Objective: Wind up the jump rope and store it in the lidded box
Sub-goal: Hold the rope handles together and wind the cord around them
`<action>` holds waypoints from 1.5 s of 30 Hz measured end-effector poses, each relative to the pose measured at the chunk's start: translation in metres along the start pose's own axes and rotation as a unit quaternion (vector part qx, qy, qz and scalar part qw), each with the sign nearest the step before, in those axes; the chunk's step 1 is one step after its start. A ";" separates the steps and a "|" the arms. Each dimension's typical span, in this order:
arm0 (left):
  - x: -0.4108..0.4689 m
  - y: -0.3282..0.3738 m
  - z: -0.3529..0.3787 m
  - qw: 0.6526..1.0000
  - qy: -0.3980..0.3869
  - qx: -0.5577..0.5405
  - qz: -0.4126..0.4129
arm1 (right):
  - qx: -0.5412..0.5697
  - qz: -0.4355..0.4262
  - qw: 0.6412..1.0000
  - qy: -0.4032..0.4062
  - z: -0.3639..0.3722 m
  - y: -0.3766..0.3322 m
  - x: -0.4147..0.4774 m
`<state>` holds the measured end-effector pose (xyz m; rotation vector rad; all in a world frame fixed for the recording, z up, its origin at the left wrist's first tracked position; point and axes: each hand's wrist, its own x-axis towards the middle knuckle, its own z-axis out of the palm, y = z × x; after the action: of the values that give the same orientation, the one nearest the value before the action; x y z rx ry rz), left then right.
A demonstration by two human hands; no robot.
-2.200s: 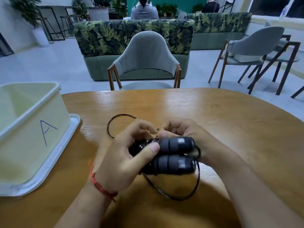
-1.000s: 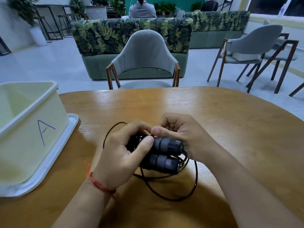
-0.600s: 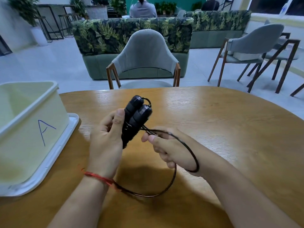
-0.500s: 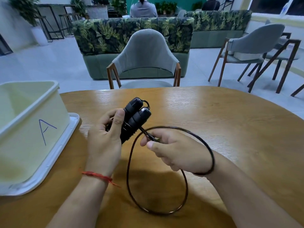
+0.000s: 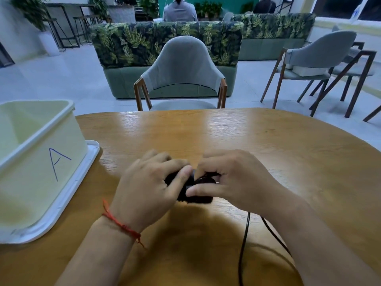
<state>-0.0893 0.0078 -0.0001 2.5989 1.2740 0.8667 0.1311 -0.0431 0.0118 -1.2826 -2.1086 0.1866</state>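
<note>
The black jump rope handles point(image 5: 193, 190) lie together low over the wooden table point(image 5: 268, 153), mostly covered by my hands. My left hand point(image 5: 148, 186) grips them from the left, palm down, thumb on top. My right hand point(image 5: 235, 180) closes on them from the right, fingers pinching at the rope wraps. A loose loop of black rope point(image 5: 245, 240) hangs down under my right forearm toward the near edge. The pale lidless box point(image 5: 37, 162), marked with a blue "A", stands open at the left on its white lid point(image 5: 68, 195).
A grey chair point(image 5: 181, 73) is tucked at the table's far side, with a leaf-patterned sofa point(image 5: 165, 42) behind it. More chairs point(image 5: 317, 62) stand at the right. A person sits beyond the sofa, back turned.
My hands have come down from holding the handles upright to holding them flat over the table. The big rope loop in front of my right hand has shrunk and now trails under my right forearm.
</note>
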 end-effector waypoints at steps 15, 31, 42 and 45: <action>-0.005 0.005 0.003 0.919 -0.025 -0.393 -0.007 | 0.435 0.163 0.883 -0.065 0.002 0.003 0.005; 0.006 0.002 0.010 0.802 0.133 -0.507 -0.287 | 0.220 0.230 0.947 -0.046 0.053 -0.024 0.002; 0.005 -0.001 0.005 0.830 0.030 -0.473 -0.295 | 0.384 0.157 0.909 -0.035 0.038 -0.036 0.005; 0.004 -0.004 -0.008 0.841 -0.105 -0.491 -0.201 | 0.386 0.193 0.902 -0.009 0.035 -0.021 0.004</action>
<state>-0.0943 0.0118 0.0070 1.4956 0.8910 0.8095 0.0940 -0.0431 -0.0042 -1.1552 -1.4932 1.0879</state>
